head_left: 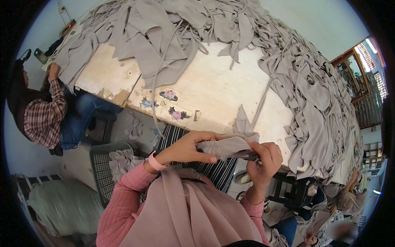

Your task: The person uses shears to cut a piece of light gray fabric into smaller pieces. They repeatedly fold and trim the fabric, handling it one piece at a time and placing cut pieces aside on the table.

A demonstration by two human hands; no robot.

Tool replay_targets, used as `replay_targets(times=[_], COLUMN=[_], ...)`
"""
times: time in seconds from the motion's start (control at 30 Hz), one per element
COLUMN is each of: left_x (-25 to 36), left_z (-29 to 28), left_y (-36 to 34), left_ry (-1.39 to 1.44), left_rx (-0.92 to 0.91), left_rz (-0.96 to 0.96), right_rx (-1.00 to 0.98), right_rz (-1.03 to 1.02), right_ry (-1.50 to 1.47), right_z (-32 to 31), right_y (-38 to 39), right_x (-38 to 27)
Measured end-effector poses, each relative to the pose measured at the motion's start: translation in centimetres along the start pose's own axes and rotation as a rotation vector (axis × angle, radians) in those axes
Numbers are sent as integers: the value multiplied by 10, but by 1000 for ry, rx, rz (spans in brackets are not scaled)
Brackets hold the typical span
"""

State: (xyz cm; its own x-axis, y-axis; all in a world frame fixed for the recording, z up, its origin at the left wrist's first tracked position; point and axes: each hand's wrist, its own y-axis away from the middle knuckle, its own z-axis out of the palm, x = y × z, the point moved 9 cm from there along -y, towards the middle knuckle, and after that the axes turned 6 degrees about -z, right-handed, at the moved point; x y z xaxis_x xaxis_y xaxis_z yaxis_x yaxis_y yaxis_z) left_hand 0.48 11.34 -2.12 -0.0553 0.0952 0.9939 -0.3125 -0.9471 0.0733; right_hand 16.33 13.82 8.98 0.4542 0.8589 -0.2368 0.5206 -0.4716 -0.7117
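Above my lap, at the table's near edge, a grey fabric piece (230,147) with a gathered, ruffled edge is stretched between my hands. My left hand (185,147) grips its gathered end, the thumb lying along the near side. At the other end, my right hand (265,160) pinches the cloth between bent fingers. Something small and dark shows under the cloth beside the right fingers; I cannot make out what it is. One pointed corner of grey cloth (242,118) sticks up over the table edge behind the piece.
A large heap of grey cloth pieces (312,90) curves along the far and right sides of the worn wooden table (230,90). A green plastic basket (101,164) holding cloth stands at left. A person in a checked shirt (45,119) sits at the left; others sit at lower right.
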Motion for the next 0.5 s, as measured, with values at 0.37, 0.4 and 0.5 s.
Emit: replay_targets(times=[0.37, 0.4, 0.5], left_x=[12, 8, -1], left_z=[-3, -4, -2], left_y=[12, 11, 11], left_ry=[260, 274, 357], left_rx=[138, 136, 114], left_rz=[385, 365, 341], right_rx=[-171, -149, -216], right_rz=[496, 392, 591], right_ry=[-722, -747, -866], right_z=[50, 46, 56], right_y=[27, 21, 33], right_x=[20, 14, 15])
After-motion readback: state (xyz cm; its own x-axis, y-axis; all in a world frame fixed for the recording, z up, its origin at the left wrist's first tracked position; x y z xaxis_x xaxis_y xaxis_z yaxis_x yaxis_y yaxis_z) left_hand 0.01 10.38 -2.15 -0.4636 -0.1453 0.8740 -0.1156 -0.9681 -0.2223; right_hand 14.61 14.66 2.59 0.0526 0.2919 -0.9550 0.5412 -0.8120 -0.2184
